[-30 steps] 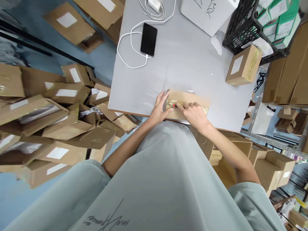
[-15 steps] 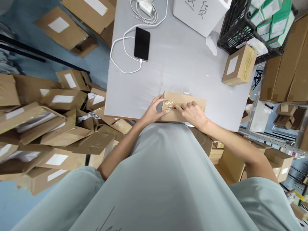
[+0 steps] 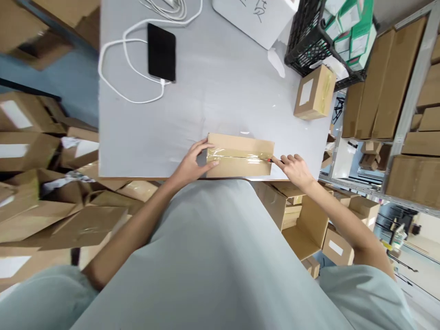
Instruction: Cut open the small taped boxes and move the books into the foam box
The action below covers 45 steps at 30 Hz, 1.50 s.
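Observation:
A long cardboard box (image 3: pixel 240 168) lies on the table by its front edge, clear tape running lengthwise along its top. A dark line runs along the middle of the tape. My left hand (image 3: pixel 194 162) grips the box's left end, thumb on the top face and fingers at the far corner. In my closed right hand (image 3: pixel 294 170) is a small box cutter (image 3: pixel 270 160), red and black, its tip at the tape's right end. The fingers hide most of its handle.
A phone (image 3: pixel 161 52) on a white cable lies at the back left. At the back right are a taped carton (image 3: pixel 314 94), a black crate (image 3: pixel 305 41) of green-and-white packs and a white container (image 3: pixel 254 18). Cardboard boxes (image 3: pixel 103 224) pile up left of the table; an open carton (image 3: pixel 302 229) stands below right.
My right hand has drawn the box cutter rightward along the tape, from near the box's left end to its right end. My left hand keeps its hold. The view has shifted right.

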### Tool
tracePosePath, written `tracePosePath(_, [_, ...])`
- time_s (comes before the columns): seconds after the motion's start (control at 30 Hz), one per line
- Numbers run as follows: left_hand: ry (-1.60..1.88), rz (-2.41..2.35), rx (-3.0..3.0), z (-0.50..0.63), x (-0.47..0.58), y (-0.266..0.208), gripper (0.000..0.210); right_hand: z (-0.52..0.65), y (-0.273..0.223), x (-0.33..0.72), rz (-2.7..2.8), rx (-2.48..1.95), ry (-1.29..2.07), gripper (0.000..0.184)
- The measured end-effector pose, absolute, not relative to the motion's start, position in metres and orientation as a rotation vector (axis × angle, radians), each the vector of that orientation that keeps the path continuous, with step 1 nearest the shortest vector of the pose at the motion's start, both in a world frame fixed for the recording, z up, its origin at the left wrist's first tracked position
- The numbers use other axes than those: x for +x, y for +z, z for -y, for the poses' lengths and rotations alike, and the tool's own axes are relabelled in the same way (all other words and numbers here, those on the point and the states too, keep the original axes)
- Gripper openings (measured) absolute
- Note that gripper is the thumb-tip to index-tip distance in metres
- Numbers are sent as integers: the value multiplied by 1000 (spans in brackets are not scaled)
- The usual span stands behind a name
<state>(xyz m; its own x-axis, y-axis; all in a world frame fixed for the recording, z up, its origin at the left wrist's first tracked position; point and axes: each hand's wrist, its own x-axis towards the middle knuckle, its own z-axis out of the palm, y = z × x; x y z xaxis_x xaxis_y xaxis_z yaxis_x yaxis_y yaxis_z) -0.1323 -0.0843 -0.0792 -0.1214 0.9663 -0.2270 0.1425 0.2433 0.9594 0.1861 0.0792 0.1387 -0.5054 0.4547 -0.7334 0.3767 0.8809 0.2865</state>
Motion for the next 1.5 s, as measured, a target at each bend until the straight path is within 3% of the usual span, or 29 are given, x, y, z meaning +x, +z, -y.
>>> tracePosePath(0.3, [1046,-1475,963,81,-129,-68,77,-89,139,242,-2123,792,135,59])
tracePosePath(0.47, [1017,-1532,812,91,-155,-68,85,-90,124,287,-2113,1343,16,32])
tracePosePath(0.53, [1007,-1555,774,100,-172,-71,82,-82,100,294,-2120,1687,-233,34])
tracePosePath(0.73, [1033,-1622,730,118,-202,-84,87,-32,-14,231,-1990,2259,-1541,60])
tracePosePath(0.87, [1039,-1649,757,121,-206,-89,97,-3,-45,186,-1946,2373,-1786,61])
tracePosePath(1.03, [1069,-1602,754,115,-202,-93,83,3,-11,186,-2144,2501,-1619,54])
tracePosePath(1.27, [984,-1352,778,64,-125,-134,93,-22,66,215,-2393,2574,-903,47])
tracePosePath(1.5, [780,-1448,920,32,-86,-141,80,-25,60,223,-2250,2611,-512,46])
